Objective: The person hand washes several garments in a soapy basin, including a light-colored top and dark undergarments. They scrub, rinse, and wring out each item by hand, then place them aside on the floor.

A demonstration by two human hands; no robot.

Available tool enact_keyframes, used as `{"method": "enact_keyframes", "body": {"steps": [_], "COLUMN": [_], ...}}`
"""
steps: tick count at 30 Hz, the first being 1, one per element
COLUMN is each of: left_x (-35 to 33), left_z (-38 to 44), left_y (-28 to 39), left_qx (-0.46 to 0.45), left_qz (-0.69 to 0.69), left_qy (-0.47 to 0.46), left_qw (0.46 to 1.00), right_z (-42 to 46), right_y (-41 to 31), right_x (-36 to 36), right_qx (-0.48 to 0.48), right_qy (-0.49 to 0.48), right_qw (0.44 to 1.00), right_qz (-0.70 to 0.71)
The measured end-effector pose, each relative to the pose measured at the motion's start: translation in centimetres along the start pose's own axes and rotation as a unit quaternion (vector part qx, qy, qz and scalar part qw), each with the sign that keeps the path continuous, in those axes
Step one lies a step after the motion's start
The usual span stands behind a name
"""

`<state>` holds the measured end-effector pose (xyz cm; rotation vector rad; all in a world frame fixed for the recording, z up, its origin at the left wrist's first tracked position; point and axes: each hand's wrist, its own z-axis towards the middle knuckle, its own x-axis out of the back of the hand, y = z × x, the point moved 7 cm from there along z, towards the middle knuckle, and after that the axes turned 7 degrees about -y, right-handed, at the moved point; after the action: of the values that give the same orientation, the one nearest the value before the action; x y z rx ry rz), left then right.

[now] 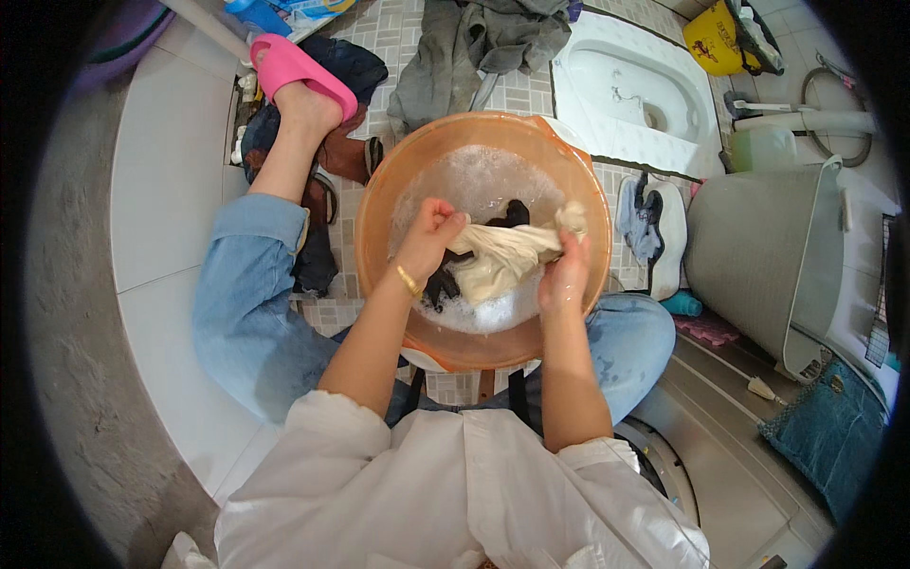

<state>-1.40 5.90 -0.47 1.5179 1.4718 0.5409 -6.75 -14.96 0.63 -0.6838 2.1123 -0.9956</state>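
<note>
Both my hands grip a wet cream-coloured cloth (498,259), stretched between them over an orange plastic basin (384,213). My left hand (431,238) pinches its left end near the thumb. At the other end, my right hand (567,270) holds the fabric, and a bunched part sticks up above the fingers. Below the cloth, soapy water (490,174) with white foam partly fills the basin. A black garment (442,288) lies in this water, partly hidden beneath the cream cloth.
Grey clothes (473,53) lie on the tiles beyond the basin, dark clothes (313,249) to its left. A squat toilet (636,92) is set in the floor at the upper right. A large grey bin (753,249) and a yellow bucket (714,39) are at the right.
</note>
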Motion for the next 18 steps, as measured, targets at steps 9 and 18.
{"method": "enact_keyframes", "body": {"steps": [9, 18], "left_x": [0.1, -7.3], "left_z": [-4.7, -2.1], "left_y": [6.7, 5.8], "left_qx": [-0.131, -0.208], "left_qz": [0.473, 0.304], "left_qy": [-0.067, -0.246], "left_qw": [0.869, 0.897], "right_z": [-1.1, -5.8], "right_y": [-6.4, -8.6], "right_x": [-1.5, -4.7], "right_qx": [0.098, 0.111], "right_qy": [-0.120, -0.238], "right_qw": [0.988, 0.964], "right_qz": [-0.003, -0.042]}}
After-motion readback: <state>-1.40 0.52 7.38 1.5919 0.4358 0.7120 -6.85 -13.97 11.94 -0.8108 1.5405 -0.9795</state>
